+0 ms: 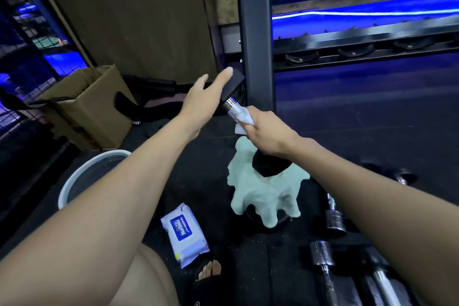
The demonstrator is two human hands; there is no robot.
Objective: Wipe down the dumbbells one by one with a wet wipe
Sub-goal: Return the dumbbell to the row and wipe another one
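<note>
Here, right grip (pixel 265 129) wraps wet wipe (pixel 242 119) around dumbbell (pixel 232 104) handle.

— How many dumbbells, from where you stand?

— One black-headed dumbbell (pixel 229 93) up off the floor, and at least four more dumbbells (pixel 323 263) lying on the mat at the right; the frame edge cuts that group off.

— And the rest?

— One white wipe (pixel 242 119), one pack of wet wipes (pixel 185 232), one pale green cloth (pixel 263 196), one white-rimmed bucket (pixel 74 181), one cardboard box (pixel 92 107). Two hands (pixel 206 97).
</note>
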